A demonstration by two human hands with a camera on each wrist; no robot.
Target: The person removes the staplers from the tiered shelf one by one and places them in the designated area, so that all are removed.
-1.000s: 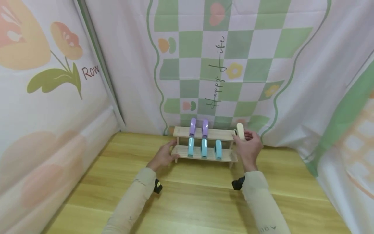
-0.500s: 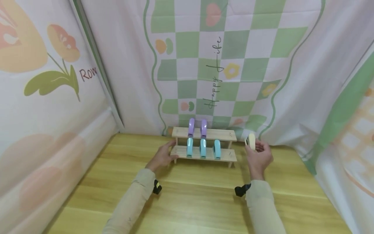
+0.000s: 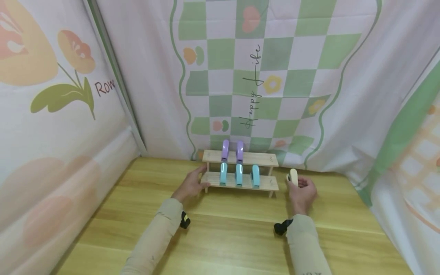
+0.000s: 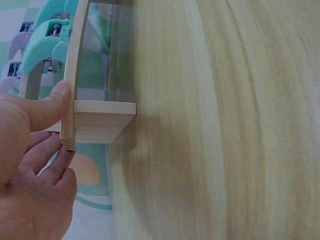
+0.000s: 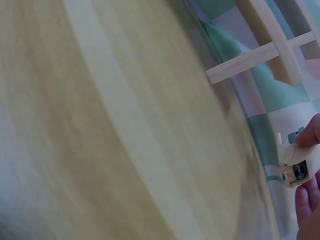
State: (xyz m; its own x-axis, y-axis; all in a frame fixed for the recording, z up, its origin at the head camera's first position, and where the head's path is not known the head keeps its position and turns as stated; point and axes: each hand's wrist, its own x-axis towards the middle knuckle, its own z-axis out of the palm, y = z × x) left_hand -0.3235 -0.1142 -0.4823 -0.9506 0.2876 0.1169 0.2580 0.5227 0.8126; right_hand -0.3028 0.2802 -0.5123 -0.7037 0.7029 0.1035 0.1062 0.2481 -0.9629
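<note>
A two-tier wooden rack [image 3: 214,179] stands at the back of the table. Its lower shelf bears three teal hole punches [image 3: 238,175], its upper shelf two purple hole punches [image 3: 239,151]. My left hand [image 3: 190,186] pinches the left end of the lower shelf; in the left wrist view the thumb [image 4: 56,102] lies on one face of the board, with fingers at the other. Right of the rack, apart from it, my right hand [image 3: 302,194] holds a cream hole punch [image 3: 293,177] between thumb and fingers. The right wrist view shows that punch [image 5: 299,167] only partly, at its edge.
The wood-grain table [image 3: 220,236] stretches in front of the rack. A checkered curtain [image 3: 254,76] hangs right behind the rack, and a flowered curtain [image 3: 68,152] borders the left side.
My right hand has carried the cream hole punch from the upper shelf's right end, rightward and down to beside the rack. The left hand keeps its place on the shelf.
</note>
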